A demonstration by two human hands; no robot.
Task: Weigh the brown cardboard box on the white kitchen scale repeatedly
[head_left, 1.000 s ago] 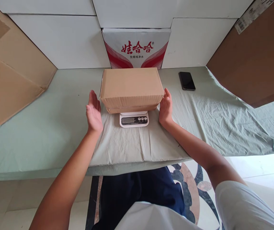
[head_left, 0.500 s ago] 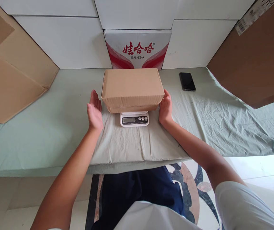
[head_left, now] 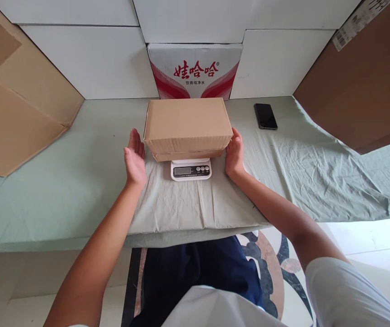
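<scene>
A closed brown cardboard box (head_left: 187, 119) rests on a small white kitchen scale (head_left: 191, 177), covering its platform. The scale's front panel, with its grey display and several buttons, sticks out toward me; I can make out no digits on it. My left hand (head_left: 135, 158) stands just left of the box, palm turned inward, fingers stretched out and apart from the cardboard. At the box's right front corner is my right hand (head_left: 235, 153), fingers extended along the side and partly hidden by it. Whether the right hand touches the box I cannot tell.
A black phone (head_left: 265, 116) lies on the green cloth (head_left: 106, 190) to the right. Behind the box stands a white and red carton (head_left: 195, 68) with Chinese lettering. Large cardboard panels rise at the left (head_left: 21, 104) and right (head_left: 358, 95). The cloth-covered surface ends in front of me.
Both hands, the box and the scale keep their places. Only a very slight shift of the camera's view shows.
</scene>
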